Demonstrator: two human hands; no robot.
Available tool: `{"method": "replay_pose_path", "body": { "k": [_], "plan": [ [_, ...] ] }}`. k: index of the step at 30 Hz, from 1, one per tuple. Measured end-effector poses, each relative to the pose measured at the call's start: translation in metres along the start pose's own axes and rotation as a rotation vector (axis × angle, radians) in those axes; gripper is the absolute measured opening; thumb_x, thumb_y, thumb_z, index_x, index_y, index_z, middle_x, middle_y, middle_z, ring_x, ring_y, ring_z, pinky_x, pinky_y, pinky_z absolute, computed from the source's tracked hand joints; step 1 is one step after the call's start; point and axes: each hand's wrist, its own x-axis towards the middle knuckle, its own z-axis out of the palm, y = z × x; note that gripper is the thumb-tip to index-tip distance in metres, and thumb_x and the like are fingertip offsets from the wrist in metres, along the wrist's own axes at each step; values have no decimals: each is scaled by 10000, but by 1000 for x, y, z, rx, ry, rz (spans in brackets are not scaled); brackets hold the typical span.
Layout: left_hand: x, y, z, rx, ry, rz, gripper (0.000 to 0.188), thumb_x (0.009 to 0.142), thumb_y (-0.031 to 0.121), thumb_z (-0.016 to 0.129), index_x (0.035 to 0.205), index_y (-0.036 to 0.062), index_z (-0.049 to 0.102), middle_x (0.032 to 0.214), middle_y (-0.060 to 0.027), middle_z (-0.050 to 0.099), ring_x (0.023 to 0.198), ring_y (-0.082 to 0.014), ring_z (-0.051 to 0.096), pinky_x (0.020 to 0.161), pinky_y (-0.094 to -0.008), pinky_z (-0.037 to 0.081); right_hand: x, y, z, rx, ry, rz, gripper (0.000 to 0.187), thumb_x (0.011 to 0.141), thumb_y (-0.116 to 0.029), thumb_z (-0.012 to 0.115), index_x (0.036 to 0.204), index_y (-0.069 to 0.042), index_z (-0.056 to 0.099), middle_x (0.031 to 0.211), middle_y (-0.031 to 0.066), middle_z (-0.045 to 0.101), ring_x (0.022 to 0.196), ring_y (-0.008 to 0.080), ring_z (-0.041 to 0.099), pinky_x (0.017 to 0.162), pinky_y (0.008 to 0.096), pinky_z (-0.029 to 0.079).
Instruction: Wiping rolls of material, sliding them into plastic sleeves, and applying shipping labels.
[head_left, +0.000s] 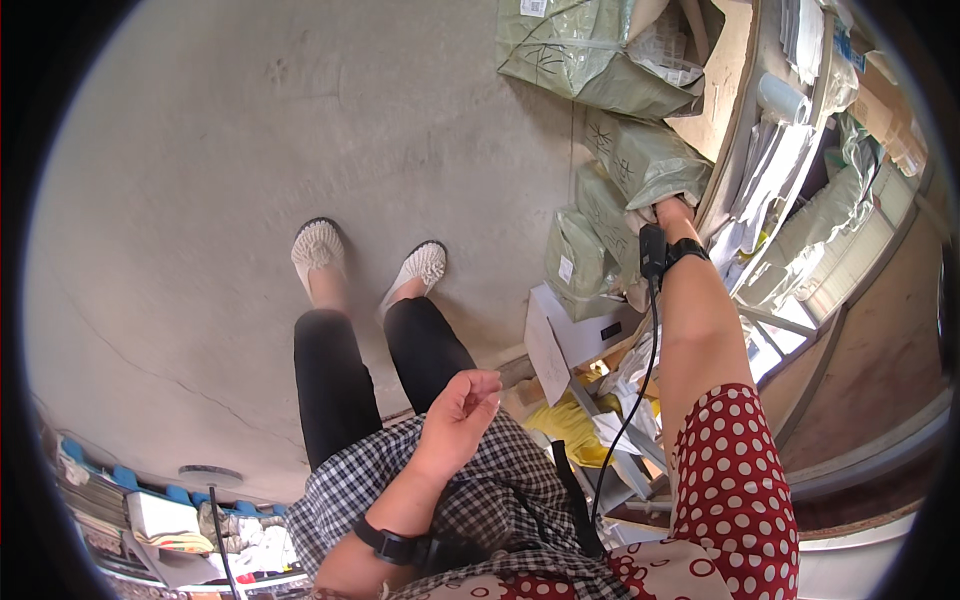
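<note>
My left hand [460, 415] hangs in front of my checked apron [370, 465], its fingers loosely bent and apart from the thumb, with nothing in it. My right arm stretches out to the right, and my right hand [675, 210] reaches to the near end of a green plastic-wrapped package [645, 160]. The fingers are hidden there, so their grip does not show. Against that package lean two more green wrapped packages, one [605, 220] behind and a nearer one [575, 265] with a small white label.
A large torn green parcel [590, 60] lies on the concrete floor [200, 200] at the far right. Shelving with papers [765, 180] runs along my right. Near the packages are a white box [570, 335] and yellow cloth or plastic [570, 425]. A black cable [640, 400] trails from my right wrist.
</note>
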Motion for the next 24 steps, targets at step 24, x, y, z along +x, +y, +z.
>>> {"method": "replay_pose_path", "body": {
  "k": [24],
  "plan": [
    [-1,8,11,22,-60,-2,222,941,55,496,1159,15,497,1108,-47,571,1062,-127,522,922,-259,414,-90,-24,-46,111,39,60,477,750,-401,620,1038,-22,651,1043,188,649,960,315,627,833,342,498]
  ]
}}
